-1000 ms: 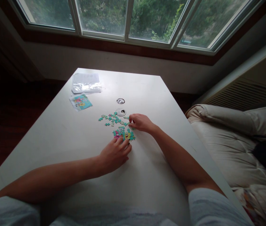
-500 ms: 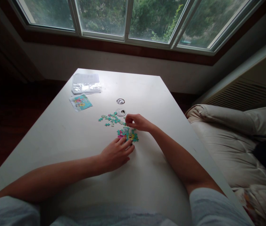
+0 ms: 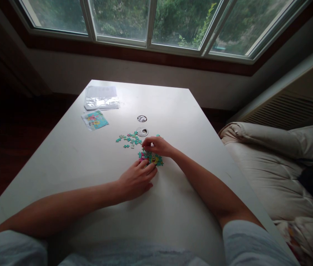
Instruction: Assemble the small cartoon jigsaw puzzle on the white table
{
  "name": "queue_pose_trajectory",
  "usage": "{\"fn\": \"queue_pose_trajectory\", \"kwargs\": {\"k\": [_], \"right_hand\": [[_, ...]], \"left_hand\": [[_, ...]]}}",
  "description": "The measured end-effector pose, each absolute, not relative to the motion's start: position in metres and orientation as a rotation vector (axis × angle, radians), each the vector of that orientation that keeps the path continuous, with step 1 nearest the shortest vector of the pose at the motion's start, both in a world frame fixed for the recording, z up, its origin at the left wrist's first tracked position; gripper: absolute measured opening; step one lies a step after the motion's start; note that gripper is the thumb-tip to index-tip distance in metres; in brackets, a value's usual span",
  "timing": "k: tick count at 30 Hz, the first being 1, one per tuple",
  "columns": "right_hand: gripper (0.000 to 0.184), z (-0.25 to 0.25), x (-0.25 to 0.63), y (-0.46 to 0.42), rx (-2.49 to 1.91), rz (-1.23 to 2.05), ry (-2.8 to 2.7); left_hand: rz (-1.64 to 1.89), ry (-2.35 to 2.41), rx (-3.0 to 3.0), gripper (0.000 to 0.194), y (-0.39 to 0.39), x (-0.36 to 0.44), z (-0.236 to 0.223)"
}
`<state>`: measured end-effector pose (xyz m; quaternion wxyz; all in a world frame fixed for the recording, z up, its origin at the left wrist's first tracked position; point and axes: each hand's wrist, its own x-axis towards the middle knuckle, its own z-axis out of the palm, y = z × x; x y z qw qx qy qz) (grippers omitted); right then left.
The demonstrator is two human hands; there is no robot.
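Observation:
A partly joined jigsaw puzzle (image 3: 155, 160), teal with pink and yellow cartoon figures, lies on the white table (image 3: 95, 155). My left hand (image 3: 136, 180) rests at its lower edge, fingers stretched out and touching it. Just above the puzzle's upper edge is my right hand (image 3: 158, 146), thumb and forefinger pinched on a small puzzle piece (image 3: 143, 149) that is mostly hidden. Loose teal puzzle pieces (image 3: 132, 139) are scattered to the upper left of that hand. A few more teal pieces show behind its knuckles.
Two round, silvery items, a nearer disc (image 3: 142, 132) and a farther one (image 3: 142, 118), lie beyond the pieces. Farther left are a picture card (image 3: 95, 120) and a clear plastic packet (image 3: 101, 98) with papers. A pale padded seat (image 3: 259, 166) stands right of the table.
My right hand has shifted slightly left and down, toward the puzzle's upper edge, uncovering teal pieces behind it. My left hand stays nearly in place.

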<state>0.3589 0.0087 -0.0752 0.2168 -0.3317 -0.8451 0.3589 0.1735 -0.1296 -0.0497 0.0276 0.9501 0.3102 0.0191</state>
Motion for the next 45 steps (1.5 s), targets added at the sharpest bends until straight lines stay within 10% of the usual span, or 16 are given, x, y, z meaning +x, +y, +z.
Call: {"fn": "queue_pose_trajectory", "kwargs": {"k": [45], "right_hand": [[0.013,-0.079,0.351,0.001,-1.205,0.45,-2.51]], "left_hand": [[0.079,0.923,2.998,0.049,-0.128,0.174,-0.054]]}}
